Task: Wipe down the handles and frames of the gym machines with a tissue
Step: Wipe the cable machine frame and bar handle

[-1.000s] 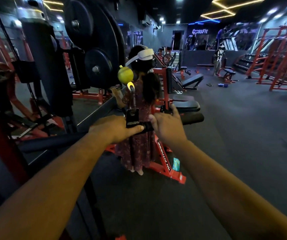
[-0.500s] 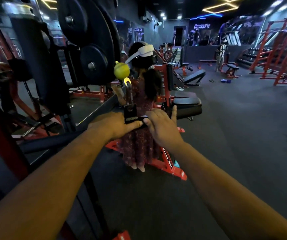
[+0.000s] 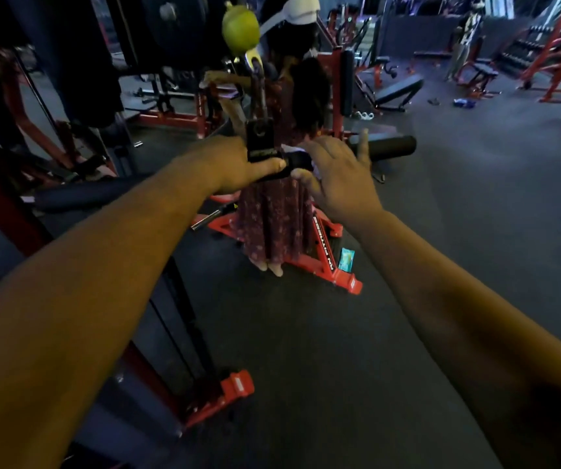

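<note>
Nearest us, two bare forearms reach in from 7 and 5 o'clock and meet at the frame centre. Below the left arm, at 7 o'clock, a red machine foot sits on the dark floor.

Our left hand has its fingers clenched around the black handle, thumb laid along the top. A black strap bracket rises from the handle just beside the knuckles, running up a link to a yellow-green ball at 12 o'clock.

Our right hand is cupped over the handle's right end, thumb beneath, index lifted straight. A sliver of white at the fingers may be the tissue; we cannot tell for certain, so we cannot say whether this hand is grasping anything.

Directly behind the handle stands a person in a dark red patterned dress, bare feet on the floor, a white headset on the head. Beside them, the red base of a machine bears white lettering, with a small teal packet leaning against it.

At 2 o'clock from the hands, a black roller pad. At 10 to 11 o'clock, black weight plates on a red frame. Far off at 1 to 2 o'clock, an incline bench and red racks, blurred
</note>
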